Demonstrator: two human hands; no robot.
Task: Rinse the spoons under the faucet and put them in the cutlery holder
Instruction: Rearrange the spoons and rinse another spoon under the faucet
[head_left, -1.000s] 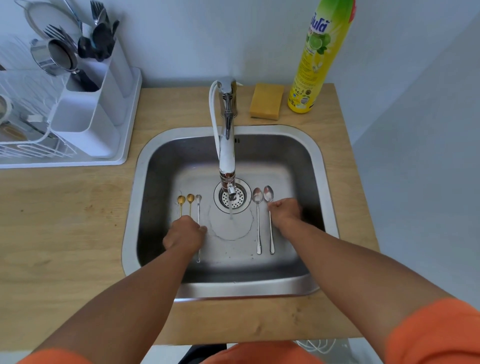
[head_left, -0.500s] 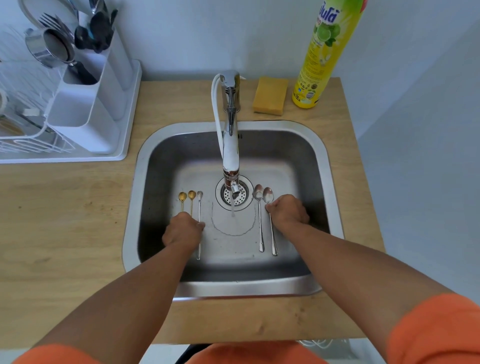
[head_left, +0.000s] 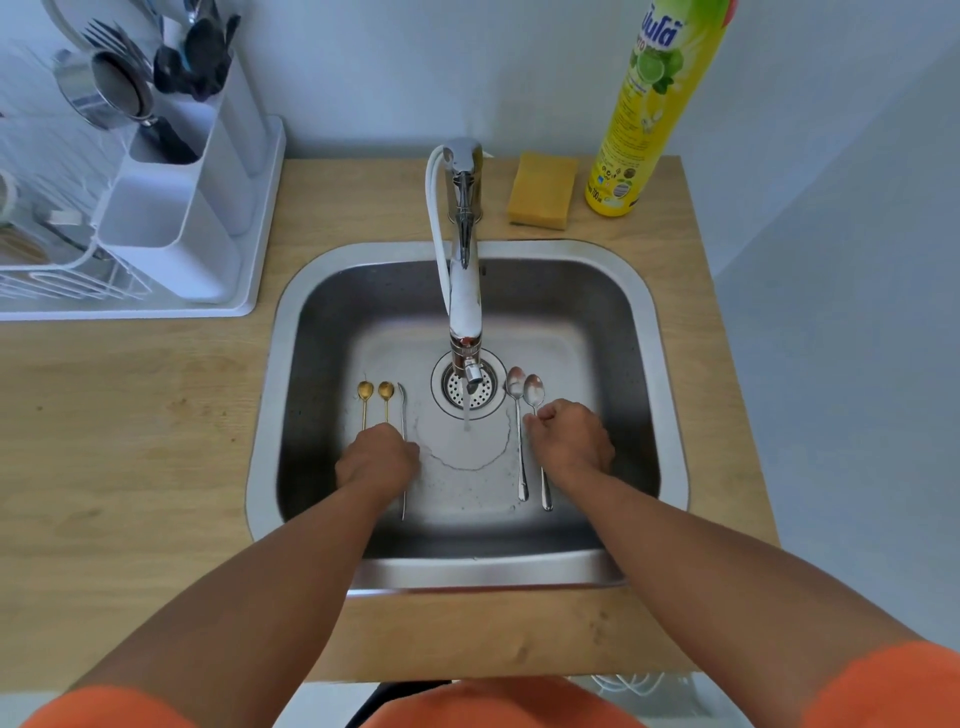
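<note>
The yellow dish soap bottle (head_left: 653, 111) at the back right corner of the worktop (head_left: 130, 441) carries the only writing. Large white non-Latin brand lettering on blue sits near its top, and "700 ml" shows near its base. The fine print is too small to read.

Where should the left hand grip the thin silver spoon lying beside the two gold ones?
Probably mid-handle, pinched from above. The thin silver spoon lies flat on the sink floor, bowl toward the drain, so only its narrow sides offer purchase. The left hand already covers that stretch.
</note>
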